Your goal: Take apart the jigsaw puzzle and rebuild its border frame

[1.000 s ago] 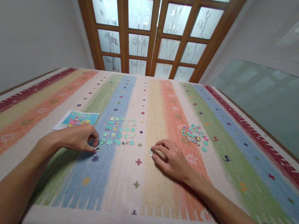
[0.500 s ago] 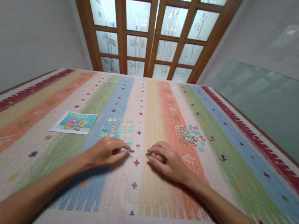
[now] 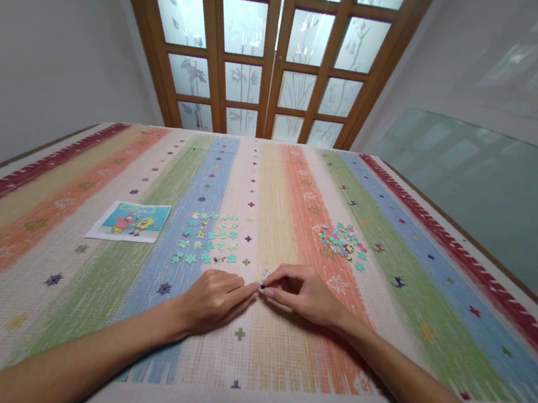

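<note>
Over the middle of the table, my right hand (image 3: 303,294) pinches a small jigsaw puzzle piece (image 3: 262,288) between thumb and fingertips. From the left, my left hand (image 3: 217,298) meets it, fingers closed together and their tips at the same piece. Fingers partly cover what is gripped, so I cannot tell whether one piece or two are joined there. Just beyond the right fingertips shows another bit of puzzle (image 3: 265,274). Rows of spread puzzle pieces (image 3: 209,244) lie past my left hand, mostly turquoise. A heap of mixed pieces (image 3: 342,241) lies beyond my right hand.
A reference picture (image 3: 134,222) with cartoon figures lies flat left of the rows. A striped, patterned tablecloth (image 3: 271,357) covers the table. Behind the far edge stand wood-framed glass doors (image 3: 271,67); a glass panel (image 3: 482,193) leans at the right wall.
My left hand has moved right and nearer to me, and its fingertips now meet those of my right hand. The right hand has shifted slightly. The view has turned a little.
</note>
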Available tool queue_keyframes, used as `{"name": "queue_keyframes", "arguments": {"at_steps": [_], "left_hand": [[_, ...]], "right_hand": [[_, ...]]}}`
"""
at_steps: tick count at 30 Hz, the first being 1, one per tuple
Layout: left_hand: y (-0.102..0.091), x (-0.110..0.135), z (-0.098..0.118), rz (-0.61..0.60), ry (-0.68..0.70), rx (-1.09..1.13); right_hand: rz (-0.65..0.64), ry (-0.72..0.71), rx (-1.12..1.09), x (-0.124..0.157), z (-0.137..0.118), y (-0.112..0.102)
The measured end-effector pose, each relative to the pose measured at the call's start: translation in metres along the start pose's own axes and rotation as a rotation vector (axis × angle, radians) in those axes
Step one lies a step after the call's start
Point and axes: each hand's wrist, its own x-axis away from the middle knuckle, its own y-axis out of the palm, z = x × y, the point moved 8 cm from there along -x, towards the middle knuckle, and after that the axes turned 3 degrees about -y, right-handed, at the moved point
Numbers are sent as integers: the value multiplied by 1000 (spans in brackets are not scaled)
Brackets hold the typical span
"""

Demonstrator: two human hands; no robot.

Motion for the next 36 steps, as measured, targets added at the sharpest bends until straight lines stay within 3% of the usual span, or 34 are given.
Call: {"name": "queue_keyframes", "arguments": {"at_steps": [9,15,24,36], "left_hand": [[4,-9,2,-142,-22,150],[12,-5,-1,-213,-49,169],[13,-4,-1,-242,-68,180],[12,-6,-1,-234,-60,178]], "right_hand": [[53,-1,149,-1,5,-27],[-6,-97,285,-1,-1,-20],[30,-229,423,1,-3,-16],[65,-212,454,1,-2,-12]]}}
